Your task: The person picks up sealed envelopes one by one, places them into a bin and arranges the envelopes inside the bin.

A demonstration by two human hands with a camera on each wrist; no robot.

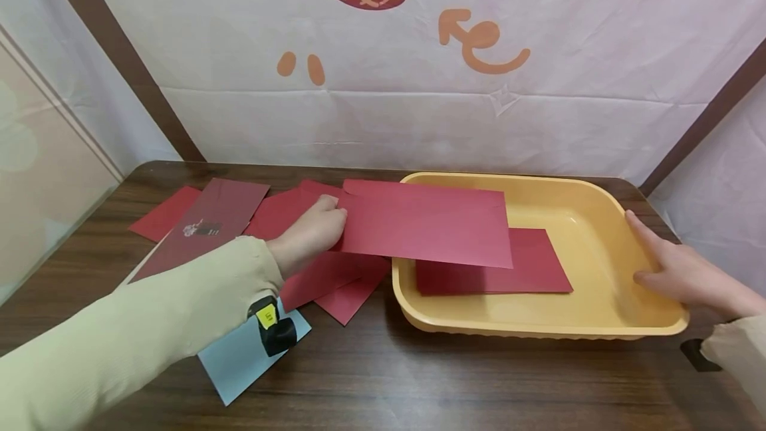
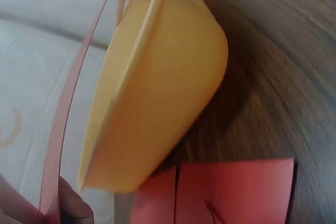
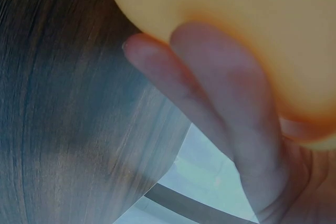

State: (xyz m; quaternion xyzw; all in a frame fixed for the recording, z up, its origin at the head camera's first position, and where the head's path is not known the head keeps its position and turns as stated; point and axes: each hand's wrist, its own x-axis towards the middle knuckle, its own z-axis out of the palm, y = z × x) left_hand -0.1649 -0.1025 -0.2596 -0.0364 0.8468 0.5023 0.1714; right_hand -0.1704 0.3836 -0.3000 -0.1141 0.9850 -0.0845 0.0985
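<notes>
My left hand (image 1: 312, 230) pinches a red envelope (image 1: 426, 225) by its left end. The envelope is held level above the left part of a yellow plastic basin (image 1: 598, 265). In the left wrist view this envelope (image 2: 67, 108) appears nearly edge-on, between thumb and fingers. Inside the basin lies another red envelope (image 1: 535, 268), partly covered by the held one; whether it is a stack I cannot tell. My right hand (image 1: 682, 270) grips the basin's right rim, thumb on the inner side. The right wrist view shows fingers (image 3: 226, 87) against the basin's outer wall.
Several red envelopes (image 1: 335, 278) overlap on the dark wooden table (image 1: 383, 378), left of the basin. A maroon envelope (image 1: 224, 208) and a light blue envelope (image 1: 239, 358) lie among them, partly hidden by the left sleeve. A patterned cloth (image 1: 359, 125) hangs behind the table.
</notes>
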